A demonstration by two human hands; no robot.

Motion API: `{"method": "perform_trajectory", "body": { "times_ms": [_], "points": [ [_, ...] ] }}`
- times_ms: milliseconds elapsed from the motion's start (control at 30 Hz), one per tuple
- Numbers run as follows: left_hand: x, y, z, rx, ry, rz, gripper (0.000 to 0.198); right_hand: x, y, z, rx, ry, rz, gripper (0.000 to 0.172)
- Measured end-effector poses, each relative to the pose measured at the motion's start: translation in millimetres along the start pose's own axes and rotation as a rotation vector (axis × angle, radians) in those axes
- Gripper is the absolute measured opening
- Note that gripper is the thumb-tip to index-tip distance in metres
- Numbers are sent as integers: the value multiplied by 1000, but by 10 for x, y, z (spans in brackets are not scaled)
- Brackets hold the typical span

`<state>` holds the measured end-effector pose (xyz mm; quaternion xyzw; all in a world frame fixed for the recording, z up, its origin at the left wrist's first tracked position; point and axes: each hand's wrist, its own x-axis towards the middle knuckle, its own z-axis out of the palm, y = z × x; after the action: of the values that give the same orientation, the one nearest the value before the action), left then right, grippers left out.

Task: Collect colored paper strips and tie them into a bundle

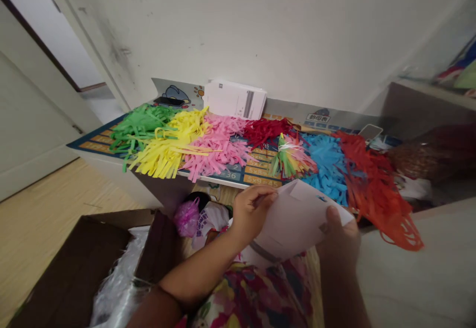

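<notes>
Just off the front edge of the worktop (233,184), we hold the envelope (292,221): our left hand (250,213) pinches its left edge, our right hand (340,239) clasps its right, thumb uppermost.

Garment over the lap (260,293): loose printed cloth | blotches: pink-red, yellow, cream, dark purple | green patch: garment's left side | forearms (208,268), fingers (333,215): bare

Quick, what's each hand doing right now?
Left hand: closed, fingers curled at the white paper's upper left edge, seemingly pinching it.
Right hand: closed, holding the same paper's right side, thumb on top.
</notes>
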<state>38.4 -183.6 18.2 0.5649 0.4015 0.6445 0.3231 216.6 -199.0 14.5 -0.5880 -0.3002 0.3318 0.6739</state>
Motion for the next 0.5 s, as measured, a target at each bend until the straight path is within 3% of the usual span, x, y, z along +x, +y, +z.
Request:
{"method": "perform_trajectory", "body": {
  "times_ms": [233,367,500],
  "points": [
    [-84,-89,-8,208,117,68,16,-15,89,25,62,-3,124,59],
    [-135,-173,-11,168,127,29,20,2,135,-23,-29,-31,100,52],
    [-129,-179,-29,141,-11,7,41,-13,118,-30,-179,-167,24,48]
  ]
}}
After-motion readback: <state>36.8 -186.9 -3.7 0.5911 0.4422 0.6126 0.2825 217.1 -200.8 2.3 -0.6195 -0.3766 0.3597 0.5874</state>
